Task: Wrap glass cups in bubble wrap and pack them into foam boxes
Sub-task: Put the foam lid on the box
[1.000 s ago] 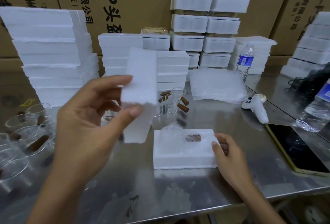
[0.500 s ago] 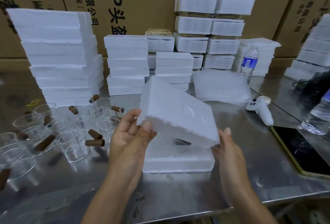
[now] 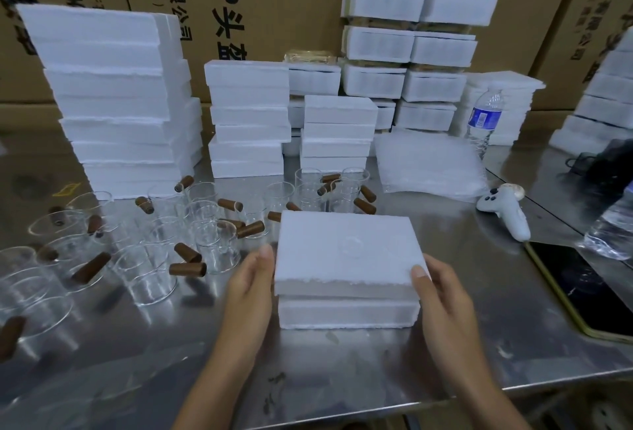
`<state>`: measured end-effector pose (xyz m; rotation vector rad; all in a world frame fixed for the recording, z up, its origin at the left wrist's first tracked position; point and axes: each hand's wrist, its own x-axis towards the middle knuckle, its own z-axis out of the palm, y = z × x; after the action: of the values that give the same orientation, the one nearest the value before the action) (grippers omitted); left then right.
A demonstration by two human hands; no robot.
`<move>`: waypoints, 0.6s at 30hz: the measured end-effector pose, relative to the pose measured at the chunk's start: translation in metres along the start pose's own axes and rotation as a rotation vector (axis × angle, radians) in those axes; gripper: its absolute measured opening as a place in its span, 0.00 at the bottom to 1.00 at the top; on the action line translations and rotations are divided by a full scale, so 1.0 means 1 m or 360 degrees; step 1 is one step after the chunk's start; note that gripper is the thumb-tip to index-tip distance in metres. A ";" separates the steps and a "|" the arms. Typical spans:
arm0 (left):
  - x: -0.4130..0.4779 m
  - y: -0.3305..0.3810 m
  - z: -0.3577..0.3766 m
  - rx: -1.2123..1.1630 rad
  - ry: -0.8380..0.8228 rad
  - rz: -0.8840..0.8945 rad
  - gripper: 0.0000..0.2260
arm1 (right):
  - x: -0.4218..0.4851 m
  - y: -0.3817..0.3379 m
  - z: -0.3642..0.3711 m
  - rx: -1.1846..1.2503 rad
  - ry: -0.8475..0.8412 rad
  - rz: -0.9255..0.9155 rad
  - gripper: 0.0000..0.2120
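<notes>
A white foam lid (image 3: pixel 346 248) lies flat on top of the white foam box base (image 3: pixel 347 313) at the middle of the steel table (image 3: pixel 342 371). My left hand (image 3: pixel 251 279) grips the lid's left edge, and my right hand (image 3: pixel 436 284) grips its right edge. The wrapped cup inside the box is hidden by the lid. Several glass cups with brown handles (image 3: pixel 212 244) stand to the left and behind the box. A pile of bubble wrap sheets (image 3: pixel 430 166) lies behind and to the right.
Stacks of foam box halves (image 3: pixel 113 101) and closed foam boxes (image 3: pixel 407 49) line the back before cardboard cartons. A white controller (image 3: pixel 505 210), a phone (image 3: pixel 582 289) and water bottles (image 3: pixel 484 119) lie on the right.
The lid, held upright in my left hand, swung over the open box, then came down flat onto the base. My right hand moved from the base to the lid's right edge.
</notes>
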<state>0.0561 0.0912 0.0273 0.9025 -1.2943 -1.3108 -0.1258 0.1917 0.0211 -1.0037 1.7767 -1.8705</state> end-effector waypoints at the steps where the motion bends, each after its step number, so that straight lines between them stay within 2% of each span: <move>1: 0.002 0.001 0.001 -0.0006 0.0002 -0.0025 0.16 | 0.000 0.001 0.001 -0.0022 -0.0001 0.0001 0.07; 5: 0.015 -0.003 -0.003 0.0029 -0.0057 -0.0147 0.12 | 0.002 0.002 0.001 -0.0055 -0.0003 0.0037 0.07; 8: 0.021 -0.006 -0.006 0.0001 -0.0052 -0.0137 0.06 | 0.002 0.005 -0.001 -0.0119 -0.0031 0.0070 0.08; 13: 0.023 -0.004 0.000 0.0108 -0.0254 0.0010 0.19 | 0.003 0.008 0.001 -0.0190 -0.0025 0.0069 0.11; 18: 0.028 -0.008 0.001 0.0086 -0.0300 -0.0007 0.21 | 0.003 0.009 0.003 -0.0177 0.0040 0.0021 0.07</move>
<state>0.0488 0.0633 0.0240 0.8344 -1.4800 -1.3965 -0.1277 0.1860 0.0136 -1.0091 1.9157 -1.8010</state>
